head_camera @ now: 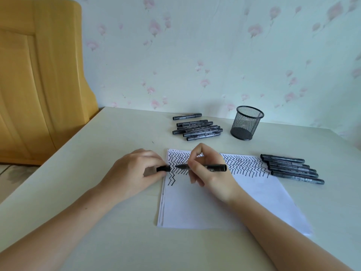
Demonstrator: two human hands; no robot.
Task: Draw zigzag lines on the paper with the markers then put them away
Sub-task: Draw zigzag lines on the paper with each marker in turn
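Right hand (209, 173) grips uncapped marker (205, 166) over paper (224, 202) near tabletop (117, 222) centre; left hand (134, 173) pinches cap (163, 169) at paper's left edge, apart from tip.

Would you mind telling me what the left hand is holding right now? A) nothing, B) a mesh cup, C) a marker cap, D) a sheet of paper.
C: the left hand pinches a small black cap, held just off the tip of the uncapped marker in the right hand.
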